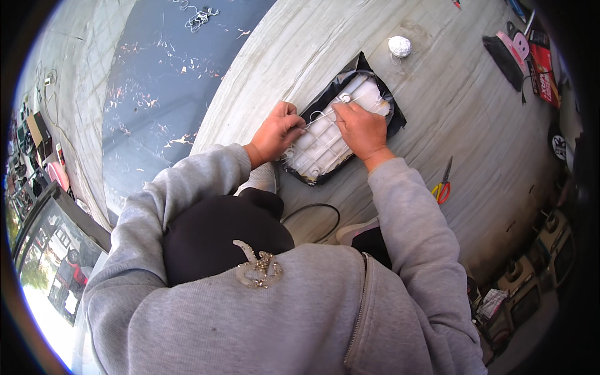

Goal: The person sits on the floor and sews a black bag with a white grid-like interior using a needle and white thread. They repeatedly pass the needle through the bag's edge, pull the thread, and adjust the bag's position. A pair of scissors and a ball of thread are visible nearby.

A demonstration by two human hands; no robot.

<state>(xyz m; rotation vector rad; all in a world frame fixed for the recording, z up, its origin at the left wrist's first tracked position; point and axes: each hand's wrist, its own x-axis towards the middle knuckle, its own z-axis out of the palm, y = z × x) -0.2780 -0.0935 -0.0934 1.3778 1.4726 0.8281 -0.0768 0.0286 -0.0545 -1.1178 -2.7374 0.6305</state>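
A white ribbed plastic panel [317, 151] lies on the floor in front of me, its edges wrapped in black sheet material [395, 119]. White string [320, 115] crosses the panel's back in several lines. At the panel's left edge, my left hand [275, 134] is closed, pinching the string between thumb and fingers. My right hand [362, 130] rests over the panel's right half, fingers curled together on the string beside a round white post [344, 97]. Its fingertips are partly hidden.
A ball of white string [400, 46] sits beyond the panel. Scissors with red and yellow handles [443, 189] lie to the right. A brush [505, 59] and a red box [542, 69] are at far right. Left lies a grey sheet [169, 81] with scraps. A black cable [331, 215] curves near my feet.
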